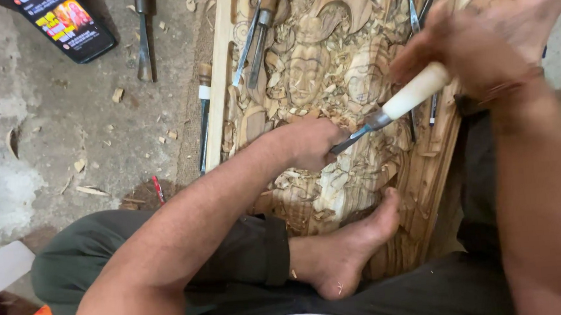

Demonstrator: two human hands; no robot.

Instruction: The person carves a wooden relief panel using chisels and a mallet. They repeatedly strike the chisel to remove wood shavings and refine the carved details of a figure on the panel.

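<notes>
A carved wooden panel (326, 62) with faces and leaf shapes lies on the floor in front of me. My right hand (464, 52) grips the pale handle of a chisel (395, 107), which slants down to the left. My left hand (309, 142) closes around the chisel's metal blade near its tip, resting on the carving. My bare left foot (349, 245) presses on the panel's near end; my other foot (526, 2) rests on its far right edge.
Several spare chisels (256, 37) lie on the panel, and more tools (143, 35) sit on the concrete floor at left among wood chips. A black phone (67, 24) lies at top left. A red pencil (158, 189) is near my knee.
</notes>
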